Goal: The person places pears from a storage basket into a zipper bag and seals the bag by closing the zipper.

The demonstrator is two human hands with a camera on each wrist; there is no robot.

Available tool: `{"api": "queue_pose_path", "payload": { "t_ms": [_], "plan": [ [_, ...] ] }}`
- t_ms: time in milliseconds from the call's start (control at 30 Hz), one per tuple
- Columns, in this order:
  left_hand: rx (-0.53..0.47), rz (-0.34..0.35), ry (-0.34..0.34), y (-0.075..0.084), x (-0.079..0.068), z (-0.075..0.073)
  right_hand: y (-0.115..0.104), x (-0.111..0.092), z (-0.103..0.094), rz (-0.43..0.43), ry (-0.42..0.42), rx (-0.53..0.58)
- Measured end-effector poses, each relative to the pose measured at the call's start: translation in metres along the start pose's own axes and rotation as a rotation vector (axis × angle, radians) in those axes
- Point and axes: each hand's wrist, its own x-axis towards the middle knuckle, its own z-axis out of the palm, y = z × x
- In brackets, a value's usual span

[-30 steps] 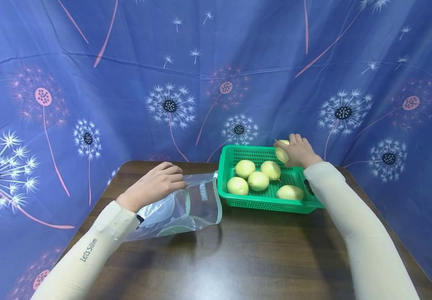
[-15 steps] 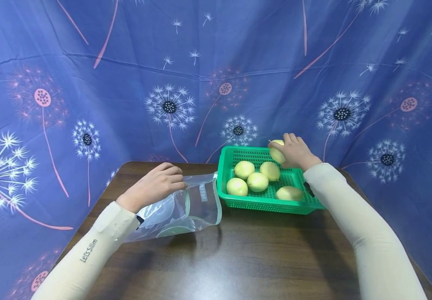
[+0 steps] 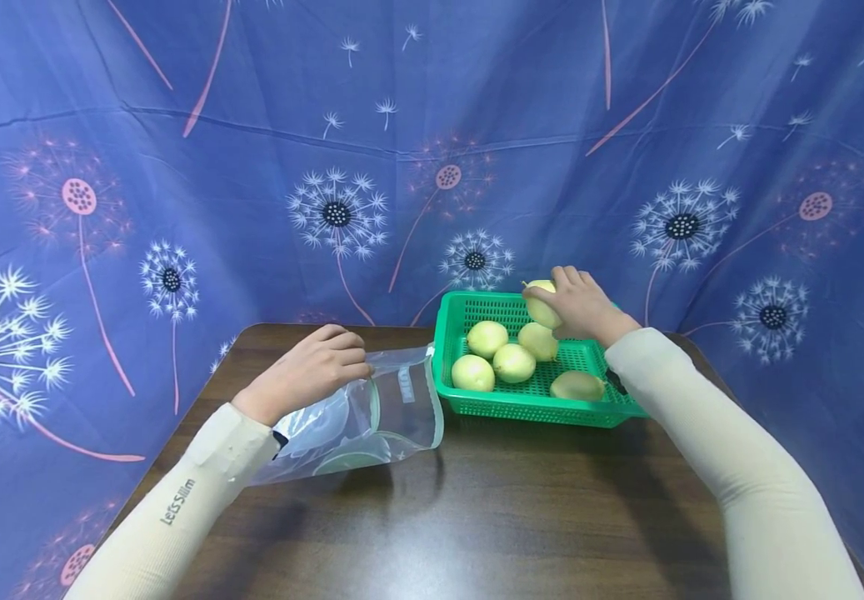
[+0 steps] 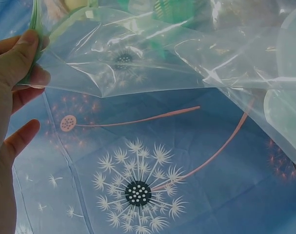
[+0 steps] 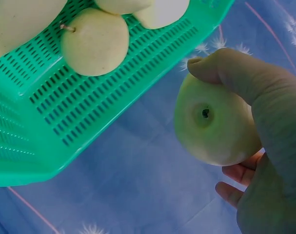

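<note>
My left hand (image 3: 315,371) pinches the upper edge of a clear plastic bag (image 3: 411,421), which lies on its side with its mouth towards the green basket (image 3: 544,408). In the left wrist view, thumb and fingers grip the bag's greenish edge (image 4: 34,24). My right hand (image 3: 589,307) holds a pale yellow-green pear (image 3: 541,310) above the basket's back rim. The right wrist view shows the thumb over this pear (image 5: 221,139) and fingers beneath, with its dark blossom end facing the camera. Several similar pears (image 3: 514,363) lie in the basket, one (image 3: 577,386) apart at the front right.
The basket and bag stand on a dark brown wooden table (image 3: 432,517), the bag's mouth right beside the basket's left end. A blue curtain (image 3: 252,192) with dandelion prints hangs close behind the table and along both sides.
My right hand has moved left along the basket's back rim with the pear in its grip. The left hand and the bag have stayed in place.
</note>
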Motion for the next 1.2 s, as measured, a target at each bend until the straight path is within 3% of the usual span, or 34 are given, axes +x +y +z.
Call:
{"api": "queue_pose_path", "payload": {
  "t_ms": [400, 767, 1200],
  "plan": [
    [-0.007, -0.013, -0.017, 0.0, -0.001, 0.001, -0.02, 0.002, -0.011, -0.072, 0.027, 0.001],
    [-0.012, 0.001, 0.03, -0.002, 0.0, 0.005, -0.037, -0.001, -0.019, -0.152, 0.08, 0.011],
    [-0.027, -0.005, 0.032, -0.001, -0.001, 0.005, -0.05, -0.003, -0.023, -0.207, 0.128, 0.01]
  ]
}}
